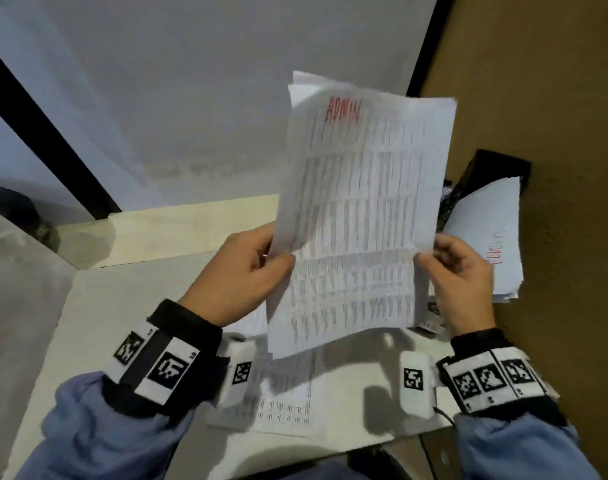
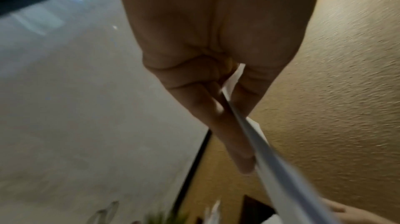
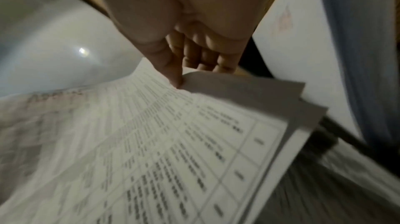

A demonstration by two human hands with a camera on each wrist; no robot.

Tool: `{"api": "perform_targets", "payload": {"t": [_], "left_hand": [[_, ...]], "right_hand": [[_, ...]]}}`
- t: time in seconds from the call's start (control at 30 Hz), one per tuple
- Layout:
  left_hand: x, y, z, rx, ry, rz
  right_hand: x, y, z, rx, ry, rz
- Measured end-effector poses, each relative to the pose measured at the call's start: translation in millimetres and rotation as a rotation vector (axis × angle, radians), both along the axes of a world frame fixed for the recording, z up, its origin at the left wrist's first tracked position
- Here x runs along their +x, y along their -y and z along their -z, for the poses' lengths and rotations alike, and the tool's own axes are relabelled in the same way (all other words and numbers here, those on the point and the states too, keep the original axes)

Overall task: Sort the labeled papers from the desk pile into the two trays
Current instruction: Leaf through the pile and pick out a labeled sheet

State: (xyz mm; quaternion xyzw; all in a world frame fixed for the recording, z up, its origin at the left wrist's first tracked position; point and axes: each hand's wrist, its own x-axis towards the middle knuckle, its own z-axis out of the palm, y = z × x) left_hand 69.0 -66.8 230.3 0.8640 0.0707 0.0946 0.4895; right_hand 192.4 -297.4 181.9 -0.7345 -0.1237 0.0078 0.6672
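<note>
I hold a thin stack of printed papers [image 1: 358, 209] upright in front of me; the top sheet carries a table of text and a red "ADMIN" label near its top. My left hand [image 1: 257, 265] pinches the stack's left edge, thumb on the front. My right hand [image 1: 444, 258] pinches the right edge. The left wrist view shows the stack [image 2: 268, 152] edge-on between thumb and fingers [image 2: 236, 142]. In the right wrist view the thumb [image 3: 171, 66] presses the printed sheet [image 3: 151, 150]. A black tray [image 1: 486, 181] at the right holds sheets [image 1: 489, 240] with red writing.
More printed papers [image 1: 288, 407] lie on the white desk [image 1: 98, 323] under my wrists. A brown wall [image 1: 555, 98] runs along the right. A grey partition with a black frame [image 1: 53, 133] stands behind the desk.
</note>
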Motion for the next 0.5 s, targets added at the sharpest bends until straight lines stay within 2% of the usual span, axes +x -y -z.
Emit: {"api": "perform_targets", "payload": {"t": [0.07,0.13,0.23,0.3,0.37,0.43,0.5], "left_hand": [[21.5,21.8,-11.5,0.052,0.078,0.039],[43.8,45.2,-18.4,0.083,0.160,0.047],[73.2,78.1,-20.6,0.118,0.251,0.027],[89.2,99.0,-17.6,0.150,0.301,-0.013],[101.3,119.7,-11.2,0.166,0.339,-0.027],[111.4,139.0,0.5,0.167,0.358,-0.010],[119.6,154.3,17.3,0.187,0.344,0.016]], "right_hand": [[14.9,21.2,-6.2,0.012,0.025,0.097],[32.7,42.0,1.4,-0.012,0.043,0.271],[60.3,73.3,27.0,-0.267,-0.005,0.542],[72.2,90.1,45.5,-0.387,-0.160,0.541],[75.3,96.2,56.1,-0.329,-0.343,0.474],[76.5,98.7,65.1,-0.301,-0.384,0.416],[70.4,93.9,59.9,-0.303,-0.336,0.385]]}}
